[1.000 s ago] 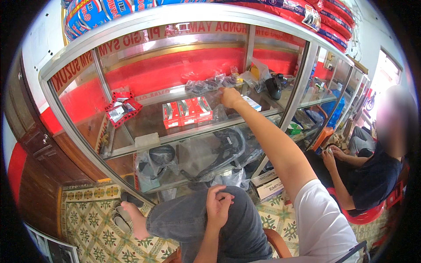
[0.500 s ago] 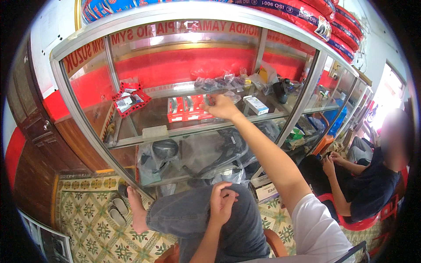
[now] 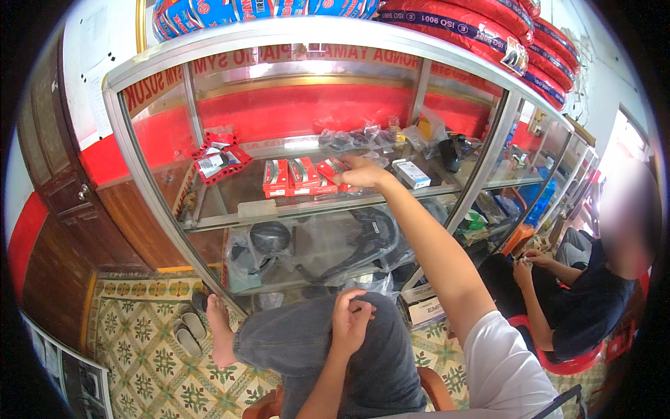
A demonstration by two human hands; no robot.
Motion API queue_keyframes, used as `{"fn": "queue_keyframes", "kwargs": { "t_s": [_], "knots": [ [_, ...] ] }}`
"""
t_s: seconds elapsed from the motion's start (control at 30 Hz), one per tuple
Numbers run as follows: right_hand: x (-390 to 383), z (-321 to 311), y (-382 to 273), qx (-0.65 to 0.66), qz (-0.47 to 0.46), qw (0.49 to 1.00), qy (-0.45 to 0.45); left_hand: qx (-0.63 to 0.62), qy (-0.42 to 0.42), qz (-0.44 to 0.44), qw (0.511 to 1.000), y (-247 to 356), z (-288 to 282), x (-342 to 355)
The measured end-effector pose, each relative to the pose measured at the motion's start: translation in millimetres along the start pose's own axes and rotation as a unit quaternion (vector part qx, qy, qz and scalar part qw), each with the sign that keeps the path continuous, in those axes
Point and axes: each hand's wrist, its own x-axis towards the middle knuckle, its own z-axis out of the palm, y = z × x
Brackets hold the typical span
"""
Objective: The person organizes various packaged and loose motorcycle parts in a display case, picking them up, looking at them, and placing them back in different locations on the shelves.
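Observation:
I sit facing a glass display cabinet (image 3: pixel 146 202). My right hand (image 3: pixel 363 173) reaches onto its upper glass shelf (image 3: pixel 230 216), fingers closed on the end of the rightmost of three red boxes (image 3: pixel 329 170), which sits tilted. The other two red boxes (image 3: pixel 289 178) stand side by side just to its left. My left hand (image 3: pixel 351 318) rests on my raised knee in grey trousers (image 3: pixel 300 349), fingers curled and holding nothing.
A white box (image 3: pixel 412 174), bagged black parts (image 3: pixel 352 138) and red packets (image 3: pixel 218 157) share the shelf. Black parts in plastic (image 3: pixel 269 241) fill the lower shelf. Sandals (image 3: pixel 187 334) lie on the patterned floor. Another person (image 3: pixel 579 307) sits on a red chair at right.
My right hand has slid left along the shelf, from the bagged parts to the red boxes, and has closed on the rightmost one. The view shifted right. My left hand stayed on the knee.

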Motion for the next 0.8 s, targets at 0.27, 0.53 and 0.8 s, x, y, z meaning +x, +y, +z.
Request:
{"fn": "queue_keyframes", "kwargs": {
  "t_s": [0.27,0.53,0.8],
  "knots": [
    [-98,-15,25,0.295,-0.111,0.937,-0.148,-0.021,-0.013,-0.041,0.999,-2,-10,3],
    [-266,15,72,0.222,-0.147,0.942,-0.204,-0.199,-0.066,-0.200,0.957,43,8,-3],
    [-294,3,82,0.076,-0.198,0.972,-0.098,-0.047,-0.137,-0.222,0.964,38,15,-1]
  ]
}}
